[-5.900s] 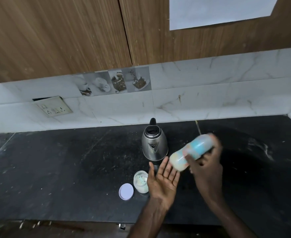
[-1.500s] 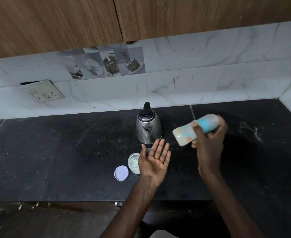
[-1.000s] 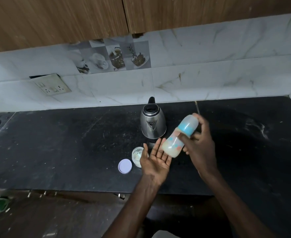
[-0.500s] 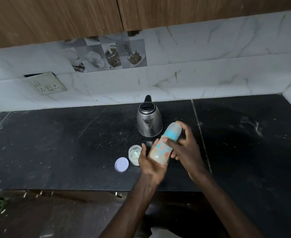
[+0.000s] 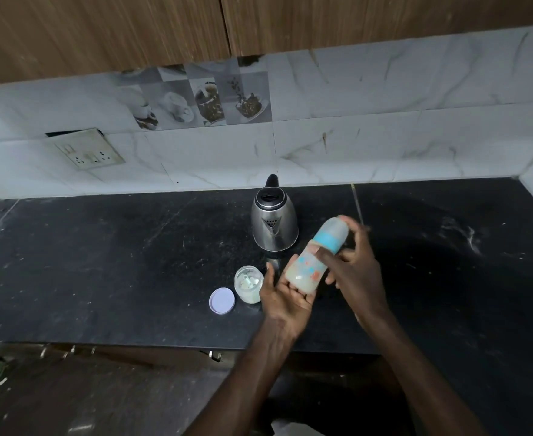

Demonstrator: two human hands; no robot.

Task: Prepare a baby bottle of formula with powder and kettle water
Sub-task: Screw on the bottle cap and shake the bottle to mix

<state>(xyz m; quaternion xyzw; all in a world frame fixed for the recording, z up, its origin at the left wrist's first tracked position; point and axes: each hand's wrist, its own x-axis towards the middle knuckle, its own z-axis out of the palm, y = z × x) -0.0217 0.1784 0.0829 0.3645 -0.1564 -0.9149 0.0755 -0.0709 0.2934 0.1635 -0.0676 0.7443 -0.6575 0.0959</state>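
The right hand (image 5: 355, 272) reaches in from the lower right, thumb and curled fingers wrapped round the upper part of the baby bottle (image 5: 317, 256). The left hand (image 5: 285, 297) lies palm up with fingers spread, the bottle's base resting on them. The bottle is tilted, capped end up and away, with a blue collar, coloured print and pale milky liquid, above the counter (image 5: 117, 262) just in front of the kettle (image 5: 274, 223).
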